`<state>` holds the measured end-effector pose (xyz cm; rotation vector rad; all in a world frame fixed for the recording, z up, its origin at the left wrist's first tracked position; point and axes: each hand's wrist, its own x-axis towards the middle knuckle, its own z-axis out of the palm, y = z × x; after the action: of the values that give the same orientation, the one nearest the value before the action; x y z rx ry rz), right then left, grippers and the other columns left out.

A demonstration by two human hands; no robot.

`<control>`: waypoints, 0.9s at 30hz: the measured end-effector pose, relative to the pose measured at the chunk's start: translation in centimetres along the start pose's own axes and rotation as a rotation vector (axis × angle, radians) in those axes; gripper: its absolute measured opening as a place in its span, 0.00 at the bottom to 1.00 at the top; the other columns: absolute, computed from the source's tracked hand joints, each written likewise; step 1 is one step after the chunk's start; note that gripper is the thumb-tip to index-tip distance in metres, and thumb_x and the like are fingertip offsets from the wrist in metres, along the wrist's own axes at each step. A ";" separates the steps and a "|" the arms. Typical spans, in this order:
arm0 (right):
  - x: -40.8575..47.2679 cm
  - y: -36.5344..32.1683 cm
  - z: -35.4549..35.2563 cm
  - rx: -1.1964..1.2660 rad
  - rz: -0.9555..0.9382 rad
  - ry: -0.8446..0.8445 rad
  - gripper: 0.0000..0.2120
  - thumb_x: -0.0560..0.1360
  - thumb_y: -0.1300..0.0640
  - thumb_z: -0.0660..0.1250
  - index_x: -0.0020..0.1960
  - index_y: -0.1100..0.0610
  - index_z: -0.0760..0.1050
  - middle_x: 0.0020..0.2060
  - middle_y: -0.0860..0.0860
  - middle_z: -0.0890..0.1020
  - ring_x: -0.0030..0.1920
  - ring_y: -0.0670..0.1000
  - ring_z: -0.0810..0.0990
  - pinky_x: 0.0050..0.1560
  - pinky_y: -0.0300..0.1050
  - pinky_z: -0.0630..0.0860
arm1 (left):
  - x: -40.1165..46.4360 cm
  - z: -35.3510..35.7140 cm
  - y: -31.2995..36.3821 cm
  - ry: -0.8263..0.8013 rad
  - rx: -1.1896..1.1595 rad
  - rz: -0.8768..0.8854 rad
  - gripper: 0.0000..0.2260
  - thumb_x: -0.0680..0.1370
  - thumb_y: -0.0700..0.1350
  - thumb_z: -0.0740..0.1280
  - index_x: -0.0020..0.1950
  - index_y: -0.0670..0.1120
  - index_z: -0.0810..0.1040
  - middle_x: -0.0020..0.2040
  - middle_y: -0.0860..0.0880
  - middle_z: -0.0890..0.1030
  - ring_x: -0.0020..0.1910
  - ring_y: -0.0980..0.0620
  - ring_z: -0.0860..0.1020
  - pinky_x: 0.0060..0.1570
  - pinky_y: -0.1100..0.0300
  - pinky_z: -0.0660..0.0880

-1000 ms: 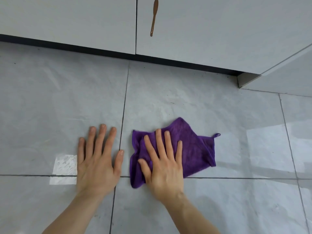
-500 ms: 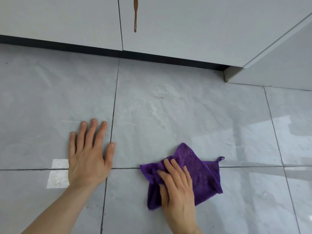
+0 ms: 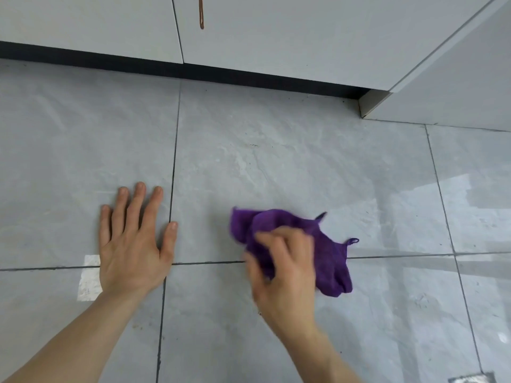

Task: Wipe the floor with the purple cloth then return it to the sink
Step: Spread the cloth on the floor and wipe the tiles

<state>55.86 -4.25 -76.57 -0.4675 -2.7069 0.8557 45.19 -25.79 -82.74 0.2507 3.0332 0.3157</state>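
Observation:
The purple cloth (image 3: 330, 254) lies bunched on the grey tiled floor (image 3: 276, 167), across a grout line, its small hanging loop sticking out to the right. My right hand (image 3: 284, 268) is on its left part, fingers curled into the fabric and blurred by motion. My left hand (image 3: 132, 241) presses flat on the floor to the left, fingers spread, holding nothing. The sink is out of view.
Light grey cabinet doors (image 3: 276, 31) with a brown handle (image 3: 201, 12) run along the far side above a dark plinth (image 3: 193, 71). A cabinet corner (image 3: 370, 105) juts out at the right. Bright reflections sit on the floor at left and right.
My right hand went from flat on the cloth to curled into it, dragging it toward me and to the right; the cloth is now more bunched. The left hand stays planted.

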 end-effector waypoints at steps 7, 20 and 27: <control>-1.6 1.5 1.8 -0.259 0.376 0.010 0.31 0.74 0.32 0.62 0.69 0.51 0.72 0.70 0.56 0.72 0.72 0.60 0.67 0.70 0.58 0.64 | 0.0 0.1 0.0 0.014 0.013 0.009 0.30 0.81 0.59 0.53 0.82 0.51 0.56 0.84 0.46 0.57 0.83 0.45 0.50 0.81 0.42 0.48; -2.5 3.2 4.0 -0.042 -0.019 -0.223 0.12 0.82 0.54 0.63 0.63 0.56 0.77 0.74 0.51 0.72 0.80 0.54 0.57 0.77 0.64 0.57 | -0.3 -0.1 0.1 -0.004 0.004 0.000 0.30 0.82 0.59 0.53 0.83 0.51 0.54 0.84 0.47 0.55 0.83 0.45 0.47 0.81 0.41 0.47; -8.1 2.5 2.4 -0.276 -0.189 -0.401 0.27 0.80 0.39 0.61 0.77 0.46 0.65 0.80 0.54 0.59 0.81 0.59 0.50 0.79 0.65 0.52 | -0.1 0.1 0.2 -0.015 0.017 0.005 0.30 0.82 0.59 0.53 0.83 0.52 0.53 0.84 0.47 0.53 0.83 0.45 0.47 0.81 0.42 0.45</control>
<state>63.02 -6.57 -81.21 -0.0907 -3.1929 0.5763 45.34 -25.61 -82.77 0.2606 3.0224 0.2875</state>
